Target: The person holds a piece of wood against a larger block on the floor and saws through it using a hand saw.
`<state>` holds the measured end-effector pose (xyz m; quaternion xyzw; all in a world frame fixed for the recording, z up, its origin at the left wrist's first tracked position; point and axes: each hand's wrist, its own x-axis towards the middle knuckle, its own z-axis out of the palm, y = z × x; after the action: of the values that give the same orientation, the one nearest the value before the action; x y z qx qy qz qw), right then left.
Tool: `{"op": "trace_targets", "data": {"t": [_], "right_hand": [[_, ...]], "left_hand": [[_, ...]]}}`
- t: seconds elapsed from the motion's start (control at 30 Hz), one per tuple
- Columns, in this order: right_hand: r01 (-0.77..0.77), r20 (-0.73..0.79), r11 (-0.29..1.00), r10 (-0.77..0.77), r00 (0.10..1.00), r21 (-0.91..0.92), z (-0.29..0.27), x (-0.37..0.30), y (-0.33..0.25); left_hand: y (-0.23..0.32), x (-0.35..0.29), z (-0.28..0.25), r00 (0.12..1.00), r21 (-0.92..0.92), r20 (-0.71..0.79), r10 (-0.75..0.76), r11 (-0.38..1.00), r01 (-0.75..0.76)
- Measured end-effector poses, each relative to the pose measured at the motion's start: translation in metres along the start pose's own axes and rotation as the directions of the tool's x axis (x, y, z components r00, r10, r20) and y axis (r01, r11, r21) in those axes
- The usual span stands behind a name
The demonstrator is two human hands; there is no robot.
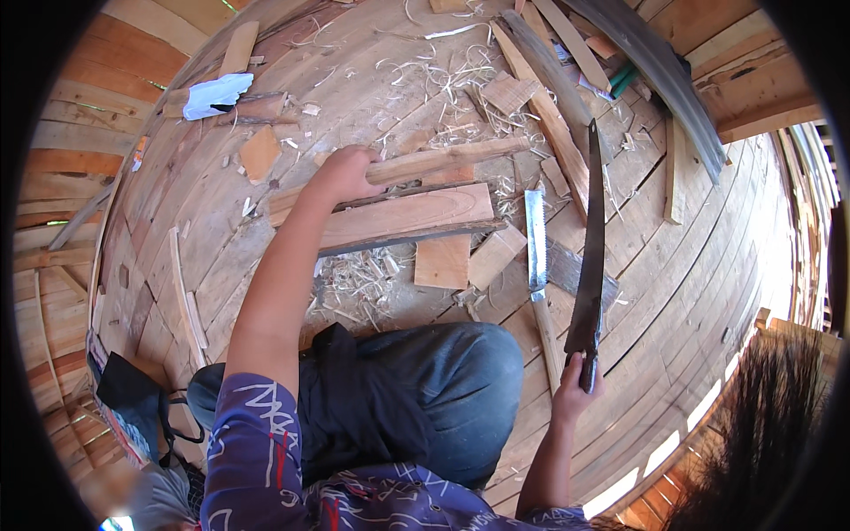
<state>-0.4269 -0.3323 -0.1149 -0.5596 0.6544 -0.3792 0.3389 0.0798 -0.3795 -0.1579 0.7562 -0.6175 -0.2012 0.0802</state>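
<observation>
My left hand [350,174] is closed around a long, narrow wooden strip [452,157] that slants up to the right. Just below the strip lies a wider plank [416,211] with a dark bark edge. My right hand [577,389] grips the dark handle of a handsaw [590,257], whose long brown blade points away from me, well right of the plank. Between the plank and the handsaw rests a second saw [536,234] with a shiny toothed blade and a pale wooden handle. Small board offcuts [443,263] lie under and beside the plank.
Curled wood shavings [363,283] litter the plank floor [699,257]. Long boards [549,124] and a grey corrugated sheet [660,71] lie at the far right. A pale blue cloth-like item [217,96] sits far left. Dark hair [761,434] shows at lower right, a person at lower left.
</observation>
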Motion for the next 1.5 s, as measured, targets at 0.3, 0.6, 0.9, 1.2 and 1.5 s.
{"op": "trace_targets", "data": {"t": [0.3, 0.6, 0.9, 1.2, 1.5], "right_hand": [[0.041, -0.001, 0.999, -0.041, 0.999, -0.013, -0.011, -0.004, -0.008], [0.076, 0.022, 0.993, -0.079, 0.997, 0.088, -0.015, -0.012, -0.010], [0.170, 0.031, 0.981, -0.173, 0.984, 0.096, -0.034, -0.026, -0.009], [0.262, -0.019, 0.954, -0.262, 0.965, 0.148, -0.077, -0.035, -0.002], [0.178, -0.002, 0.965, -0.181, 0.984, 0.194, -0.107, -0.039, 0.004]], "left_hand": [[0.007, -0.028, -0.034, 0.986, -0.024, -0.168, -0.010, 1.000, 0.006], [0.039, -0.168, -0.032, 0.925, -0.265, -0.313, -0.216, 0.955, 0.134], [0.034, -0.227, 0.025, 0.881, -0.263, -0.315, -0.352, 0.925, 0.276], [0.055, -0.233, 0.012, 0.875, -0.121, -0.275, -0.399, 0.917, 0.381], [0.069, -0.216, -0.013, 0.839, 0.154, -0.004, -0.543, 0.829, 0.537]]}}
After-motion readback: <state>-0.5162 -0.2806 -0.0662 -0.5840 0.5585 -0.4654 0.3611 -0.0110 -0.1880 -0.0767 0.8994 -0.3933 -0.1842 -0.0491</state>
